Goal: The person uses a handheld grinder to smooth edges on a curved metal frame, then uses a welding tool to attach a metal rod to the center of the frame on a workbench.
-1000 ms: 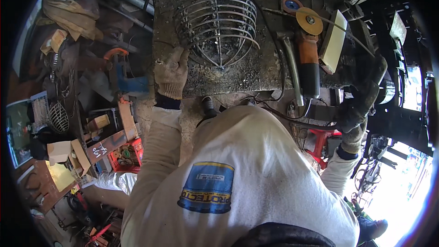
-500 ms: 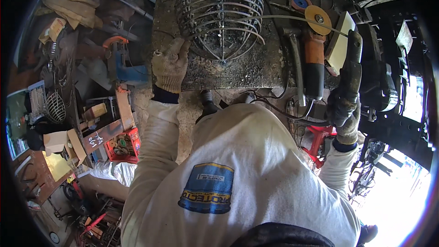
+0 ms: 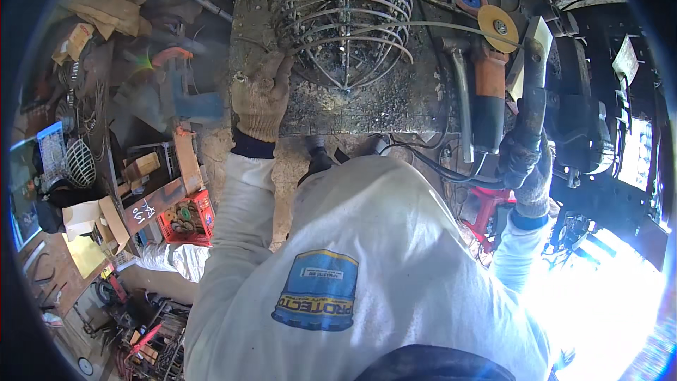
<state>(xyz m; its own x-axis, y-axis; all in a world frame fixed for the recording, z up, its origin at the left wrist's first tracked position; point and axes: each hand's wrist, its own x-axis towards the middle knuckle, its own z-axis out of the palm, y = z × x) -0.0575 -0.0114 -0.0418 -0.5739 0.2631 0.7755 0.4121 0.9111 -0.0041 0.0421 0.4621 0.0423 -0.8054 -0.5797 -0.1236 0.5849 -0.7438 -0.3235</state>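
A rounded cage of bent metal rods [image 3: 345, 17] lies on the dark, gritty workbench [image 3: 409, 109]. My left hand [image 3: 261, 95], in a knitted work glove, is at the cage's left side, with its fingers curled around the left end of the lowest rib. My right hand [image 3: 529, 169], also gloved, is closed around a dark welding electrode holder [image 3: 532, 92] right of the bench. From the holder's tip a long thin welding rod [image 3: 437, 24] reaches left across the bench to the cage. Whether its far end touches the cage, I cannot tell.
An orange angle grinder [image 3: 489, 77] with a yellow disc and a hammer [image 3: 460, 92] lie at the bench's right. Cables [image 3: 437, 169] hang below the front edge. A red crate [image 3: 187, 219] of discs and cluttered shelving stand left. Bright glare fills the lower right.
My right hand and the electrode holder have shifted slightly left, toward the grinder. The left hand stays at the cage. Glare at the right and on my sleeve has grown stronger.
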